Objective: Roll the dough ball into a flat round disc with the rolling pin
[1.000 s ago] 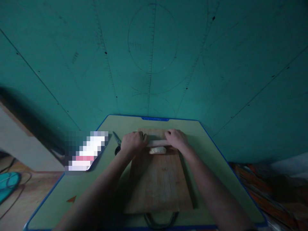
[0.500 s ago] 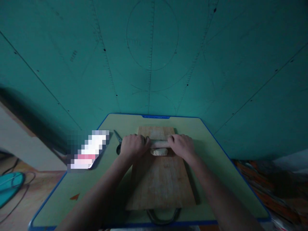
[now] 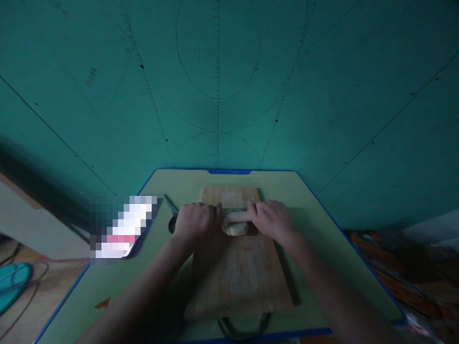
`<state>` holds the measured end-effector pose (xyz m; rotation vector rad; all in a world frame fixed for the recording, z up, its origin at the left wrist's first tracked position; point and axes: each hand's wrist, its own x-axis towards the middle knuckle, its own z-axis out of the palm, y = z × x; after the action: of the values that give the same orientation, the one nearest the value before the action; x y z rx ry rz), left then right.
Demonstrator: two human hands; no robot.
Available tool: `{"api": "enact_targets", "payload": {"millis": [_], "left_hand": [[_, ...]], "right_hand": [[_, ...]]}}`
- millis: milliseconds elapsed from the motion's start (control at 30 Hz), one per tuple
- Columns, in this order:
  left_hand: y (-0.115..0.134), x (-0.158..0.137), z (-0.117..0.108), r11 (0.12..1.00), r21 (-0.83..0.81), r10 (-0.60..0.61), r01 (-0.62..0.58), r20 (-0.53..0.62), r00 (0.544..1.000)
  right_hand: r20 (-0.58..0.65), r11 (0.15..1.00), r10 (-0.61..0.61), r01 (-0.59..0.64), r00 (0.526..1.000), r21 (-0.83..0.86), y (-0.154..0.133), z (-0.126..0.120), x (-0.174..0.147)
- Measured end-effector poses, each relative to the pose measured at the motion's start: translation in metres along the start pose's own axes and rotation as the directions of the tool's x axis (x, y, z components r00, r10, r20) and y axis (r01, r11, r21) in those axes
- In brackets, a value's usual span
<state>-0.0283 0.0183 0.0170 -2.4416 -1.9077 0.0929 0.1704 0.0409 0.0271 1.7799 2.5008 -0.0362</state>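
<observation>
We face a green wall (image 3: pixel 322 95) marked with ruled lines and a circle, filling the upper frame. Below it our bench (image 3: pixel 304 215), pale with a blue rim, spreads across the centre and lower frame. On it lies the wooden board (image 3: pixel 240 272), just right of centre and running lengthwise away from us, its dark handle (image 3: pixel 244 335) at the bottom of the frame. At centre left sits a bright slab (image 3: pixel 127 229), pixelated too coarsely to name.

Our left hand (image 3: pixel 197 220) and right hand (image 3: pixel 270 217) are apart, each curled round one end of the pin (image 3: pixel 237 217), whose bare middle shows between them. The scissors (image 3: pixel 171 205) lie just beyond the left hand, on its outer side. The dough (image 3: pixel 235 230), a small pale lump, rests on the far half of the board, near the frame's centre; the pin crosses it, so we see dough both above and below. Smallest is an orange scrap (image 3: pixel 103 303), lower left.

We judge the step in hand to be rolling, at an early stage, since the dough looks thick. The next move calls for level, equal pressure from both hands, keeping the pin square across the dough.
</observation>
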Motion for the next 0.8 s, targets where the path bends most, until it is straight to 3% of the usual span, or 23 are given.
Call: {"api": "enact_targets", "payload": {"millis": [300, 600, 700, 800], "left_hand": [[0.012, -0.005, -0.001, 0.992, -0.008, 0.125, -0.125, 0.046, 0.991], [0.021, -0.011, -0.006, 0.991, 0.014, 0.134, -0.135, 0.074, 0.988], [0.018, -0.011, -0.003, 0.988, 0.028, 0.152, -0.154, 0.075, 0.986], [0.012, -0.01, 0.001, 0.984, 0.061, 0.159, -0.165, 0.095, 0.983]], "right_hand": [[0.033, 0.999, -0.04, 0.041, 0.999, -0.02, -0.015, -0.011, -0.013], [-0.037, 0.998, -0.037, 0.039, 0.999, 0.046, -0.021, 0.0, -0.016], [-0.108, 0.986, 0.0, 0.018, 0.994, 0.165, -0.004, -0.001, -0.013], [-0.279, 0.922, 0.103, 0.014, 0.955, 0.387, 0.027, 0.0, -0.003]]}}
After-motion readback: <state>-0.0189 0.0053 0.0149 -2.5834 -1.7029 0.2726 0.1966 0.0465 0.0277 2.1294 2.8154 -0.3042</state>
